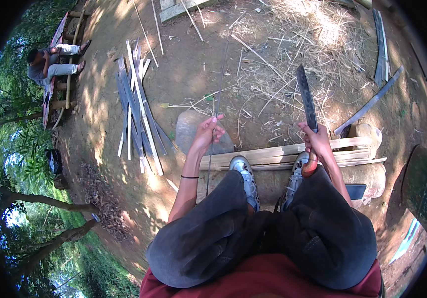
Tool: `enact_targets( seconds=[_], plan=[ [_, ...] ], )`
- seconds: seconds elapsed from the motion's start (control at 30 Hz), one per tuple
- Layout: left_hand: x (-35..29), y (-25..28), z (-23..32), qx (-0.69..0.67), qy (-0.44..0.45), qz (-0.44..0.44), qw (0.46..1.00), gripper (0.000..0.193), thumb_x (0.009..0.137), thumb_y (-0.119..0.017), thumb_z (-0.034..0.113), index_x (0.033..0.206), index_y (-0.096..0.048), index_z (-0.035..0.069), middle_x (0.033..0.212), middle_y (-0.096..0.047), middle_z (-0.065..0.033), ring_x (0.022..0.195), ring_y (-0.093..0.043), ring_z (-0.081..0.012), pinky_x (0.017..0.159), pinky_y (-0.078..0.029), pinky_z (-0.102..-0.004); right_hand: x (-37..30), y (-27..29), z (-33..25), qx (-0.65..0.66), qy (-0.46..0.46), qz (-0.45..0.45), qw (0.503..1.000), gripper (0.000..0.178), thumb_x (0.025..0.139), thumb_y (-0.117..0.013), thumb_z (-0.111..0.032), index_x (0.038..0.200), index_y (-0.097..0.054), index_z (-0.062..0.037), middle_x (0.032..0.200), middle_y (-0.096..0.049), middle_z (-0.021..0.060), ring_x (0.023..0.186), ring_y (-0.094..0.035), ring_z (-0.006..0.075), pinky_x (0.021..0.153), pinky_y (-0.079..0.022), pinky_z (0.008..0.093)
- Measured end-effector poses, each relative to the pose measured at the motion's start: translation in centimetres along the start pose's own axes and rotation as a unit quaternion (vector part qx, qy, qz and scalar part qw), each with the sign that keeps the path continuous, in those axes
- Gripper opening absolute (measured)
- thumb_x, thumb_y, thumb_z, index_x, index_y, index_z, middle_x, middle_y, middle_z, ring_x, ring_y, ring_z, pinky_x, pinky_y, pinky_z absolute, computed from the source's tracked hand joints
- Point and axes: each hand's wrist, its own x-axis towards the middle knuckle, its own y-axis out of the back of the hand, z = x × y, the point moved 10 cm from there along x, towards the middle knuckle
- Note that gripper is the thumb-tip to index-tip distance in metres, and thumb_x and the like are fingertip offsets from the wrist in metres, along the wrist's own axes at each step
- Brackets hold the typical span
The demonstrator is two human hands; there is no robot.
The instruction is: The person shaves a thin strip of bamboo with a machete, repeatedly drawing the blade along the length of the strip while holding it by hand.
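Note:
My right hand (317, 140) grips a machete by its reddish wooden handle (310, 165). The dark, broad blade (307, 97) points up and away from me. In my left hand (208, 134), thumb and fingers pinch a long, thin, dark strip (218, 97), which looks like split bamboo. It runs from the far ground down past my left shin. Below my hands, pale split bamboo lengths (273, 153) lie crosswise in front of my shoes. A flat grey stone (186, 124) sits on the ground by my left hand. Blade and strip are apart.
A bundle of split strips (139, 109) lies at the left. Shavings (303, 54) litter the far ground. At the right are a curved strip (372, 101), a log (367, 176) and a phone-like dark slab (356, 191). A person (49, 64) sits on a bamboo bench at the far left.

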Motion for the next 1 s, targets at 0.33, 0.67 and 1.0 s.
enact_targets(
  seconds=[0.33,0.67,1.0],
  plan=[
    [0.2,-3.9,-0.5,-0.006,-0.004,-0.041,0.999,0.027,0.103,-0.04,0.033,0.09,-0.05,0.012,0.07,-0.06,-0.0053,0.057,-0.05,-0.0089,0.047,-0.037,-0.0218,-0.6,-4.9,-3.1,-0.054,0.085,-0.044,0.994,0.02,0.094,-0.06,-0.023,0.091,-0.064,-0.0034,0.052,-0.045,-0.0045,0.039,-0.042,0.0062,0.035,-0.033,0.0253],
    [1.0,-2.2,5.7,0.004,-0.048,-0.007,0.999,0.032,0.104,-0.036,0.032,0.084,-0.05,0.012,0.069,-0.062,-0.0063,0.055,-0.054,-0.009,0.044,-0.037,-0.0204,-2.3,-8.1,-10.0,-0.168,0.208,-0.099,0.958,0.034,0.093,-0.061,-0.029,0.075,-0.062,-0.0006,0.048,-0.045,-0.0019,0.04,-0.046,0.0084,0.04,-0.036,0.0295],
    [-12.4,6.8,28.4,-0.149,-0.18,-0.053,0.971,0.015,0.098,-0.04,0.007,0.085,-0.047,0.008,0.064,-0.049,-0.0036,0.048,-0.038,-0.0066,0.035,-0.025,-0.0182,-14.2,-8.5,-31.7,-0.216,0.332,-0.093,0.914,0.02,0.091,-0.063,-0.022,0.091,-0.063,-0.0018,0.056,-0.049,-0.0022,0.043,-0.045,0.0058,0.038,-0.034,0.025]
  ],
)
